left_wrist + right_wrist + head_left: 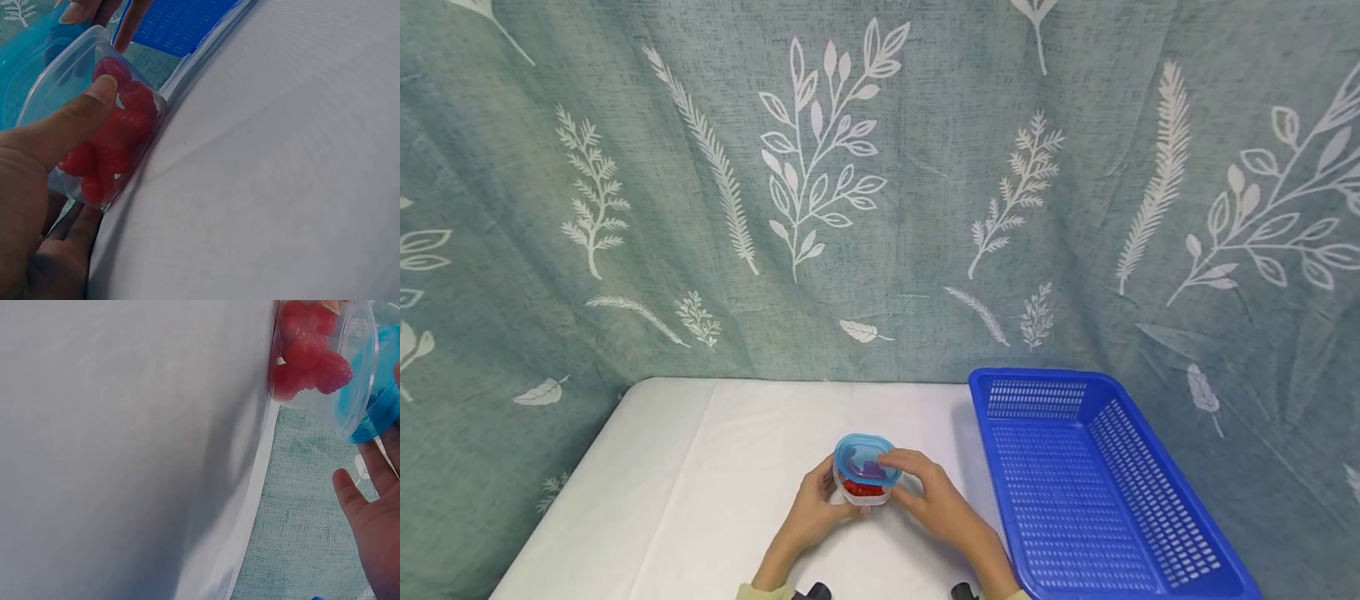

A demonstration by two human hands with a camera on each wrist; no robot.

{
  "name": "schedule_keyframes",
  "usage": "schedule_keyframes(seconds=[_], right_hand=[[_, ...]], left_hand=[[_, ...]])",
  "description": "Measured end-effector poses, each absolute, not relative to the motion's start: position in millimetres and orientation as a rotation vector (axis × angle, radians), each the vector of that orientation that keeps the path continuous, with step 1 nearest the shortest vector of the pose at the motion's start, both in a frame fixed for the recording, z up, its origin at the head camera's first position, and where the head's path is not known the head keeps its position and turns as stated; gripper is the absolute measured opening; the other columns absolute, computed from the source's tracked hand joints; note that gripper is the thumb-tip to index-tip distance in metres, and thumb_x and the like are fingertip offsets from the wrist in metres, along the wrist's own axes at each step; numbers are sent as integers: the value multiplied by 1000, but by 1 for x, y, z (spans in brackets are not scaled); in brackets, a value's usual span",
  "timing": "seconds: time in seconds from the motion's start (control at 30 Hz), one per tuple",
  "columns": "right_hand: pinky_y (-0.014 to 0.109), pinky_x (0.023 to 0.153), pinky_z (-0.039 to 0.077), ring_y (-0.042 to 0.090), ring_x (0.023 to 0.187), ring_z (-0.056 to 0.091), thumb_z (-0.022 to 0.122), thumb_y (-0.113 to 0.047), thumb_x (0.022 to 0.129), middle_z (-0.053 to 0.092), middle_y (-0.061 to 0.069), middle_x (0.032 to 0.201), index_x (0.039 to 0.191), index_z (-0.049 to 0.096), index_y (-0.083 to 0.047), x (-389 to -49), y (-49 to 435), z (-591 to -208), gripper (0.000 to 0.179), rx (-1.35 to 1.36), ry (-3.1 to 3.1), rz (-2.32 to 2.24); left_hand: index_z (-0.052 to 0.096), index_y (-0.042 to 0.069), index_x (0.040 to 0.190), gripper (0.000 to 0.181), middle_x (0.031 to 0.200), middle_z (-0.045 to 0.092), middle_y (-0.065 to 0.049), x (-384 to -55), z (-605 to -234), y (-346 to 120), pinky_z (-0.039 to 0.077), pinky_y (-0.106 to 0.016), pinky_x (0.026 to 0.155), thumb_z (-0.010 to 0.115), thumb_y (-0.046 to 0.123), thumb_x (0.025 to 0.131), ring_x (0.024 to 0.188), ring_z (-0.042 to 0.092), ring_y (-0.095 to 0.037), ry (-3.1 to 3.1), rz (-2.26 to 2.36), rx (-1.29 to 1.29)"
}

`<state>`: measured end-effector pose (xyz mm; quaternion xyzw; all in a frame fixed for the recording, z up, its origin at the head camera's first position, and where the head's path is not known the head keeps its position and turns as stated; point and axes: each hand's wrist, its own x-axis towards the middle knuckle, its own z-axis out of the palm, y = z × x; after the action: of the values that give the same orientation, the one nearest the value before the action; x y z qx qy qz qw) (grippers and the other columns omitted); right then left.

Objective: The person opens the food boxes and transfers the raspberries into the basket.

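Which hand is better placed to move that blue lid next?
Probably the right hand: it holds the blue lid by its edge, while the left hand is occupied holding the clear container underneath.

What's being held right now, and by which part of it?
The left grip holds the clear tub by its side wall; the right grip holds the blue lid by its edge.
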<state>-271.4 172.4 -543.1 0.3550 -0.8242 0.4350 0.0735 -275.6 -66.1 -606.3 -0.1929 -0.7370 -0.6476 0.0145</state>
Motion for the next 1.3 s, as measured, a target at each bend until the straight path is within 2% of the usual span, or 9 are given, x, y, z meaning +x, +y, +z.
schedule_keyframes(seconds=[0.2, 0.37, 0.6, 0.77, 0.97, 1.07, 1.2, 1.3], right_hand=[[52, 108, 49, 37, 128, 57, 72, -3, 92, 64, 12, 135, 132, 64, -2, -273, 170, -541, 41, 1080, -2444, 1326], [47, 107, 52, 29, 125, 60, 76, 0, 87, 66, 5, 130, 128, 68, -5, -278, 168, -540, 42, 1061, -2454, 1269], [41, 100, 56, 23, 115, 64, 79, 4, 81, 70, 3, 119, 117, 73, -5, -286, 163, -539, 38, 1017, -2384, 1225], [37, 95, 58, 20, 109, 65, 77, 12, 75, 72, -1, 112, 108, 75, -11, -294, 159, -539, 40, 942, -2306, 1261], [36, 92, 58, 16, 101, 66, 74, 11, 82, 72, -5, 102, 101, 74, -15, -303, 153, -533, 32, 842, -2290, 1313], [38, 93, 58, 14, 99, 67, 74, 9, 84, 73, -7, 99, 99, 74, -16, -307, 149, -529, 30, 793, -2286, 1378], [44, 97, 56, 16, 96, 68, 74, 8, 85, 74, -4, 95, 99, 75, -14, -312, 145, -527, 26, 744, -2270, 1443], [45, 99, 56, 21, 94, 69, 73, 9, 85, 75, 2, 93, 99, 75, -8, -313, 141, -523, 22, 721, -2254, 1468]], left_hand=[[42, 16, 154, 91, 154, 51, -4, -275, -604, -66, 33, -40, 121, 89, 15, 77, 146, 42, -28, -2295, -2048, -582], [42, 15, 154, 92, 154, 50, -5, -274, -602, -65, 33, -41, 121, 89, 15, 76, 147, 42, -28, -2297, -2046, -559], [40, 15, 155, 92, 156, 48, -5, -275, -604, -64, 32, -48, 121, 89, 16, 77, 147, 40, -31, -2303, -2034, -549], [40, 15, 156, 92, 156, 48, -2, -277, -605, -64, 34, -45, 121, 89, 19, 78, 147, 41, -27, -2324, -2019, -530], [38, 8, 156, 93, 158, 45, -9, -277, -605, -63, 33, -45, 121, 88, 16, 79, 148, 38, -33, -2327, -2018, -518], [38, 8, 156, 93, 157, 46, -11, -277, -604, -63, 32, -45, 121, 88, 13, 77, 149, 37, -33, -2328, -2034, -494], [40, 9, 155, 92, 155, 48, -14, -276, -602, -62, 32, -48, 121, 88, 12, 77, 148, 38, -33, -2325, -2022, -495], [40, 10, 155, 93, 155, 48, -14, -276, -602, -62, 33, -47, 120, 89, 12, 76, 148, 39, -32, -2326, -2016, -488]])
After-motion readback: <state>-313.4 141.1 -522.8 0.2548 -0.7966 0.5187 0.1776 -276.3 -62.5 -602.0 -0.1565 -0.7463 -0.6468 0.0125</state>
